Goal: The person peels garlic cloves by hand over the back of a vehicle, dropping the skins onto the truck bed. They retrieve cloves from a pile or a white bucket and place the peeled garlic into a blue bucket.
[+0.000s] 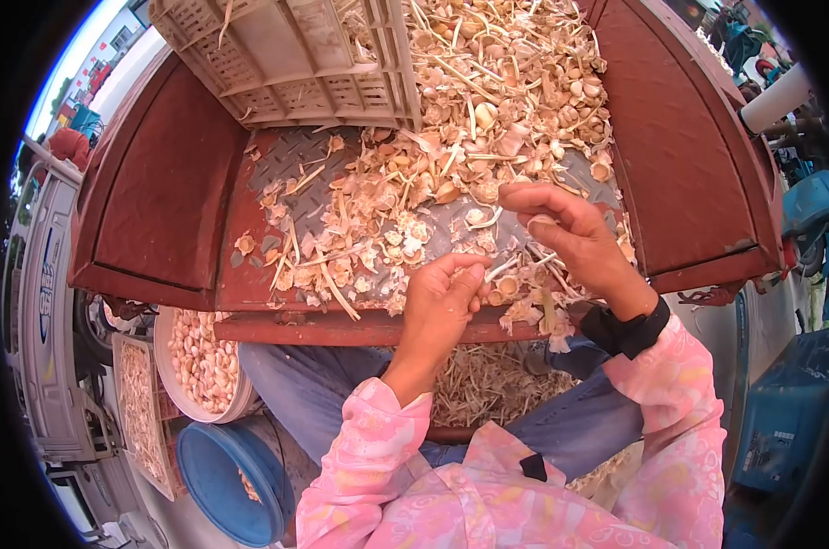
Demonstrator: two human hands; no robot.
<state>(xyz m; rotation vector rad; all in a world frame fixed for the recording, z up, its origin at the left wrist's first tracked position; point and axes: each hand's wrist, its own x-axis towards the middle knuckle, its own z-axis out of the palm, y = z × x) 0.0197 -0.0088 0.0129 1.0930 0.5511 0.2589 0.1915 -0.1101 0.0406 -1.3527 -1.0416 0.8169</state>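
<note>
Pinching a garlic clove, right hand curls leftward.

The left hand curls shut, hiding whatever it grips; the crate runs off the top edge (the garlic pile too).

Outdoors, daylight. Red metal truck bed with raised side panels fills the middle. Parked white vehicle far left. Blue machinery at right. Grey concrete ground near left.
</note>
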